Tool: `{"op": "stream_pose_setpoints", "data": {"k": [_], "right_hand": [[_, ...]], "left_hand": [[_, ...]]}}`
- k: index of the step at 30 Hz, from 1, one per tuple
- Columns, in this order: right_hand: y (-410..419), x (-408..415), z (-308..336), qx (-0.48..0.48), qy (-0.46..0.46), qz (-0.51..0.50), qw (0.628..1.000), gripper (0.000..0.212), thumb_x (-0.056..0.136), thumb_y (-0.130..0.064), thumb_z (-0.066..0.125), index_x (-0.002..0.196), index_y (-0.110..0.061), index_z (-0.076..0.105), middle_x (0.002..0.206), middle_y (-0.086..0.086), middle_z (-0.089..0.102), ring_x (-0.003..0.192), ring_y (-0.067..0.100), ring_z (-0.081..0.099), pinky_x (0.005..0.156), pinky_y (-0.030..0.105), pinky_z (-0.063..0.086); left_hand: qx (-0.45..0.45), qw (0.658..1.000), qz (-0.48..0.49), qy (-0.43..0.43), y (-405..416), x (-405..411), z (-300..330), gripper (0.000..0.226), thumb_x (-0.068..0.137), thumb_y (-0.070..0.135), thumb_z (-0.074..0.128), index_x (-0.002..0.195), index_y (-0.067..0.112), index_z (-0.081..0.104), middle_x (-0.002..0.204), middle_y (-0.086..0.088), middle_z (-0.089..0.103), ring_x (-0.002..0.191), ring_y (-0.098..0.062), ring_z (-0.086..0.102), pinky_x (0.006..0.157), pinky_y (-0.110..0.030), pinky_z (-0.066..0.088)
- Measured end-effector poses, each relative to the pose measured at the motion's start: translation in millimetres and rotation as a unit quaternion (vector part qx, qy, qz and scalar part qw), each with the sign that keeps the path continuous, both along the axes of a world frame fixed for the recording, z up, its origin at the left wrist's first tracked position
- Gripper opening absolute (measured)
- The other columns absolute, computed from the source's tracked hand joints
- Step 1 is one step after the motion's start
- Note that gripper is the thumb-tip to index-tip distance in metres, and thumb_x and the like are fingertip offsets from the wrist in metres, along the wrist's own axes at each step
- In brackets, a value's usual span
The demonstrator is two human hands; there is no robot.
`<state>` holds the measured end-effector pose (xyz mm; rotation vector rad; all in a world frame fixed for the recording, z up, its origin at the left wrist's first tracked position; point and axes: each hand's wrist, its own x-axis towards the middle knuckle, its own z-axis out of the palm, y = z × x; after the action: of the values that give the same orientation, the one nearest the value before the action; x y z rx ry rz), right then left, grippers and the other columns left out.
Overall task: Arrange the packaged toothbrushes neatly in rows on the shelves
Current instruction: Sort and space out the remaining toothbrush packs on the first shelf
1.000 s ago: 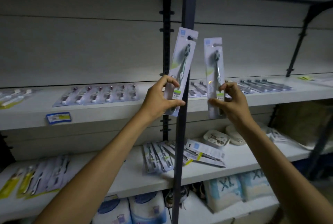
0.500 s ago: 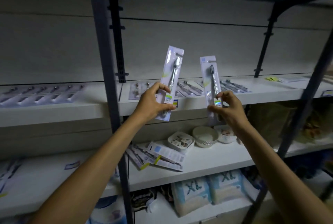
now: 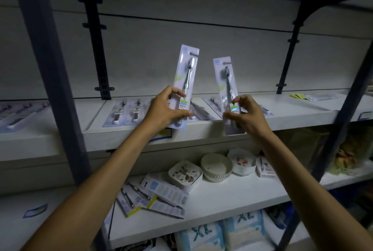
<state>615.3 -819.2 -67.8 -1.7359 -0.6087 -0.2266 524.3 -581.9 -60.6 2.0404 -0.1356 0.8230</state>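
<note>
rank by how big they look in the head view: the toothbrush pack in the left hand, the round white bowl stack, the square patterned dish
1. toothbrush pack in the left hand, the longest, though it is held nearer the camera.
2. and 3. round white bowl stack and square patterned dish look about alike; not ranked.

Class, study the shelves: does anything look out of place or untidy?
Yes. On the lower shelf, a pile of toothbrush packs lies fanned and overlapping at mixed angles, unlike the flat packs in a row on the upper shelf.
</note>
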Motion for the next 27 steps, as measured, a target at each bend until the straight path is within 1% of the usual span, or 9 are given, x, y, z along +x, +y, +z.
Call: {"op": "stream_pose_setpoints", "data": {"k": [4,9,11,13,16,19,22,24,27], "right_hand": [[-8,38,3,0.024,0.003,0.003,1.000,0.039,0.075,-0.006,0.077,0.101,-0.015,0.050,0.117,0.010,0.059,0.101,0.025,0.061,0.060,0.023,0.051],[-37,81,9,0.041,0.009,0.013,0.999,0.038,0.075,-0.008,0.077,0.100,-0.019,0.051,0.118,0.007,0.059,0.098,0.021,0.063,0.063,0.030,0.055],[-54,100,8,0.048,0.007,0.018,0.999,0.039,0.075,-0.007,0.077,0.103,-0.015,0.050,0.116,0.007,0.060,0.091,0.012,0.064,0.055,0.022,0.053],[-73,118,9,0.046,0.006,0.025,0.999,0.040,0.075,-0.007,0.077,0.104,-0.015,0.051,0.115,0.005,0.059,0.091,0.011,0.065,0.053,0.022,0.053],[-106,146,11,0.039,0.008,0.034,0.999,0.039,0.077,-0.008,0.076,0.105,-0.015,0.051,0.114,0.002,0.057,0.082,-0.001,0.063,0.056,0.020,0.052],[-139,175,15,0.036,0.023,0.043,0.998,0.039,0.077,-0.008,0.075,0.107,-0.013,0.051,0.115,0.001,0.056,0.081,0.003,0.061,0.059,0.021,0.053],[-167,202,15,0.030,0.029,0.057,0.998,0.039,0.077,-0.009,0.076,0.107,-0.012,0.051,0.116,0.002,0.057,0.083,0.003,0.061,0.061,0.023,0.053],[-181,217,13,0.031,0.039,0.062,0.997,0.039,0.077,-0.010,0.076,0.107,-0.012,0.052,0.116,0.001,0.057,0.083,0.002,0.060,0.061,0.021,0.052],[-199,235,8,0.033,0.057,0.069,0.995,0.043,0.077,-0.011,0.076,0.113,-0.009,0.052,0.113,-0.001,0.057,0.079,0.002,0.060,0.056,0.016,0.050]], "left_hand": [[0.004,1.000,0.007,-0.002,-11,28,8,0.047,0.064,0.021,0.088,0.099,0.021,0.058,0.108,0.012,0.059,0.108,-0.008,0.052,0.086,-0.015,0.045],[-0.009,1.000,0.013,-0.018,-34,67,14,0.047,0.062,0.019,0.089,0.096,0.023,0.057,0.106,0.012,0.059,0.109,-0.013,0.055,0.085,-0.009,0.046],[-0.015,1.000,0.019,-0.020,-49,84,13,0.047,0.059,0.021,0.091,0.092,0.029,0.058,0.105,0.011,0.061,0.110,-0.020,0.058,0.093,-0.029,0.052],[-0.021,0.999,0.026,-0.024,-68,100,12,0.048,0.057,0.022,0.092,0.089,0.032,0.058,0.103,0.012,0.062,0.110,-0.022,0.059,0.096,-0.042,0.051],[-0.026,0.999,0.042,-0.023,-103,123,11,0.048,0.058,0.025,0.091,0.091,0.033,0.058,0.102,0.014,0.062,0.109,-0.018,0.059,0.096,-0.040,0.051],[-0.039,0.997,0.063,-0.019,-143,143,13,0.045,0.059,0.024,0.091,0.090,0.031,0.059,0.103,0.011,0.064,0.108,-0.015,0.060,0.094,-0.033,0.050],[-0.070,0.994,0.081,-0.010,-176,164,13,0.044,0.055,0.032,0.092,0.088,0.034,0.064,0.104,0.004,0.066,0.104,-0.024,0.064,0.092,-0.046,0.053],[-0.088,0.992,0.087,0.005,-195,175,12,0.045,0.052,0.040,0.091,0.089,0.037,0.066,0.108,0.001,0.067,0.103,-0.026,0.066,0.091,-0.048,0.054],[-0.100,0.991,0.081,0.037,-217,191,14,0.039,0.068,0.019,0.087,0.100,0.028,0.066,0.116,-0.006,0.065,0.099,-0.023,0.068,0.091,-0.040,0.056]]}}
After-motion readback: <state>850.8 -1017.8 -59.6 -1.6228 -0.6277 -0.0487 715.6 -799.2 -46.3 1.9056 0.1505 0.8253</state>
